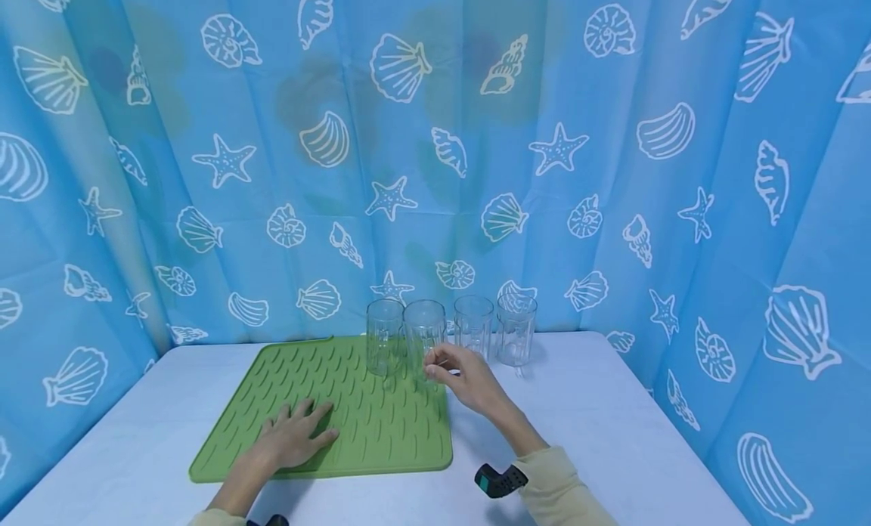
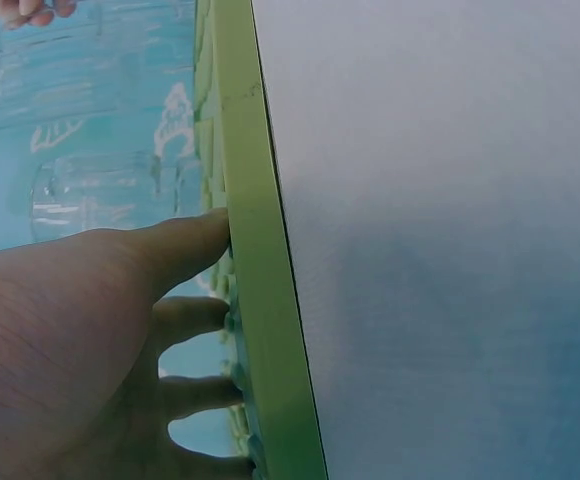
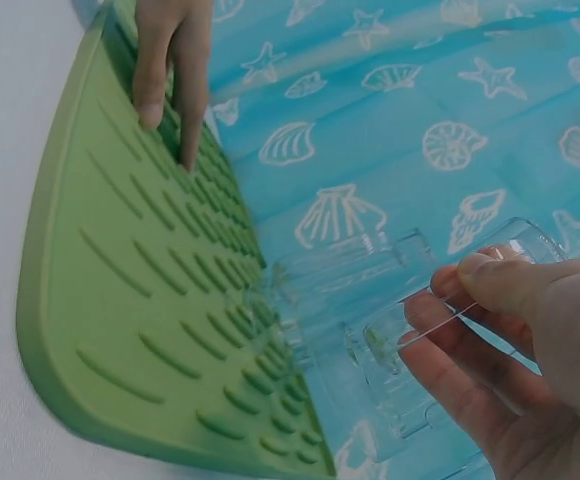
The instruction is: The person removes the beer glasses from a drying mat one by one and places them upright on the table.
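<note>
A green ribbed drying mat [image 1: 272, 382] lies on the table, and my left hand [image 1: 289, 439] rests on its front with fingers spread. The right hand [image 1: 466, 379] pinches the handle of a clear glass mug [image 1: 423, 322] between thumb and fingers, over the mat's right side. In the right wrist view the thumb and fingers close round that clear handle [image 3: 435, 320]. Whether this mug's base touches the mat I cannot tell. Just left of it, another glass mug [image 1: 384, 333] stands upright on the mat, its handle towards me.
Two more glass mugs, one nearer [image 1: 474, 322] and one farther right [image 1: 517, 333], stand on the white table [image 1: 585, 420] to the right of the mat. A blue shell-print curtain [image 1: 435, 171] hangs behind the table and along its sides.
</note>
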Demonstrator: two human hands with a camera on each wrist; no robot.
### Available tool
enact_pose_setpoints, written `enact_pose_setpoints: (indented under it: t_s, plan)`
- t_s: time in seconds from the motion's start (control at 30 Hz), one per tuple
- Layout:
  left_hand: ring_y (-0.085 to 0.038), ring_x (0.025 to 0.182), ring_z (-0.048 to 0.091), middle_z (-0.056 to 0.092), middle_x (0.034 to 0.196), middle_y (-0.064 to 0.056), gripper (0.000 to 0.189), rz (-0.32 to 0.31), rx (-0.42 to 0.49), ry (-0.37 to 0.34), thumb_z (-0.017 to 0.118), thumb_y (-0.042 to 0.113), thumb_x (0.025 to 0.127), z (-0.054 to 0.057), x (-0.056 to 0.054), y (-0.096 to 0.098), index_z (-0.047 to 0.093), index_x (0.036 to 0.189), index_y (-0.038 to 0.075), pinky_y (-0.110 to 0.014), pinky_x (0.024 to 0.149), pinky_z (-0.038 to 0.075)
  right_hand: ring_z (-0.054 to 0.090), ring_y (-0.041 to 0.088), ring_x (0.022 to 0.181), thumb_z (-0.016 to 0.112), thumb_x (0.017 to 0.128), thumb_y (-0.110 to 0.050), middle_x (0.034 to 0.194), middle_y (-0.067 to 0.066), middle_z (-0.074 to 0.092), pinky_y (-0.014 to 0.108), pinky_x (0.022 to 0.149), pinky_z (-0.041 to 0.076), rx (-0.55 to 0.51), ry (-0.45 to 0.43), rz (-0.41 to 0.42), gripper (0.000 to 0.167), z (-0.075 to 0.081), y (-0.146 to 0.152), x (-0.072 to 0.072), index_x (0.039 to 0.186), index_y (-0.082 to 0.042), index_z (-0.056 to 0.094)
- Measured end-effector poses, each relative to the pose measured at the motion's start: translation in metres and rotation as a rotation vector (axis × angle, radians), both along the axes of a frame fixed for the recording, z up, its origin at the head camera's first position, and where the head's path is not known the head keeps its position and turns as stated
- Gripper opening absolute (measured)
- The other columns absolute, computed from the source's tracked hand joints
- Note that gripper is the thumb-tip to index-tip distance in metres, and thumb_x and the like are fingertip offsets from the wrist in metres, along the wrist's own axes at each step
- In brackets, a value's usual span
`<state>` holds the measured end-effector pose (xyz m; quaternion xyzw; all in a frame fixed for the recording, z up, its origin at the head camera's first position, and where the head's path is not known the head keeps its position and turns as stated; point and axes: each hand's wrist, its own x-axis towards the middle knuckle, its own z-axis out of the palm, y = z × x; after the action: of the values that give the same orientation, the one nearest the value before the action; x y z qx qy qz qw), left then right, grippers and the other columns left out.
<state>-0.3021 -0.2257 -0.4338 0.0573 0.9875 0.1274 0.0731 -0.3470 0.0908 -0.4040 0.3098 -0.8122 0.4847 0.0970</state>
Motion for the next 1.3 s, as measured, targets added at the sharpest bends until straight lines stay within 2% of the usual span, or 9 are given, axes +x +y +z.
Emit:
enact_pose_setpoints:
  t_s: [0.23,0.63,0.87,1.0,1.1,1.2,1.3]
  plan:
    - [-0.064,0.138,0.02,0.031,0.154,-0.029,0.063,-0.001,0.007,-0.005,0.051,0.049,0.099,0.001,0.0,0.0,0.042,0.148,0.011,-0.081,0.104,0.018,0.071,0.013,0.091,0.062,0.098,-0.019,0.096,0.0,0.072,0.026,0.082,0.057,0.001,0.014,-0.013,0.006,0.01,0.003,0.012,0.102,-0.017,0.066]
    - [-0.064,0.138,0.019,0.029,0.155,-0.029,0.063,-0.001,0.012,-0.015,0.051,0.048,0.099,0.004,0.0,0.002,0.041,0.149,0.011,-0.08,0.105,0.018,0.071,0.015,0.093,0.063,0.097,-0.022,0.098,-0.001,0.072,0.025,0.082,0.057,-0.023,0.051,-0.01,0.007,0.023,0.01,0.024,0.101,-0.019,0.067]
    - [-0.064,0.138,0.019,0.03,0.155,-0.029,0.063,-0.005,0.01,-0.006,0.051,0.048,0.099,0.004,0.0,0.0,0.041,0.149,0.011,-0.08,0.105,0.018,0.071,0.025,0.092,0.063,0.096,-0.017,0.1,0.009,0.073,0.031,0.081,0.059,-0.05,0.053,-0.019,0.012,0.024,0.009,0.024,0.104,-0.009,0.067]
    - [-0.063,0.139,0.019,0.03,0.155,-0.03,0.063,-0.003,0.013,-0.008,0.052,0.048,0.099,0.005,0.0,0.0,0.042,0.149,0.01,-0.081,0.105,0.017,0.071,0.034,0.091,0.061,0.096,-0.007,0.099,0.018,0.072,0.031,0.079,0.059,-0.052,0.054,-0.022,0.01,0.036,0.007,0.038,0.102,0.0,0.066]
    - [-0.063,0.138,0.02,0.031,0.154,-0.03,0.064,0.004,0.006,-0.019,0.052,0.049,0.098,0.009,-0.001,0.003,0.043,0.148,0.01,-0.08,0.105,0.019,0.071,0.038,0.091,0.06,0.096,-0.004,0.098,0.021,0.071,0.027,0.078,0.059,-0.061,0.054,-0.012,0.009,0.044,0.007,0.047,0.101,0.002,0.065]
    - [-0.063,0.136,0.025,0.036,0.151,-0.031,0.062,0.016,-0.001,-0.019,0.052,0.048,0.098,0.013,-0.001,0.007,0.045,0.146,0.009,-0.079,0.105,0.022,0.071,0.038,0.09,0.06,0.096,-0.005,0.099,0.022,0.071,0.028,0.078,0.06,-0.077,0.053,-0.001,0.01,0.044,0.008,0.047,0.102,0.002,0.065]
    - [-0.059,0.133,0.037,0.044,0.146,-0.03,0.06,0.006,0.0,0.029,0.053,0.046,0.098,0.022,-0.002,0.013,0.048,0.143,0.007,-0.075,0.104,0.031,0.071,0.039,0.09,0.06,0.096,-0.005,0.1,0.024,0.07,0.035,0.078,0.061,-0.099,0.034,0.012,0.01,0.043,0.007,0.047,0.102,0.003,0.065]
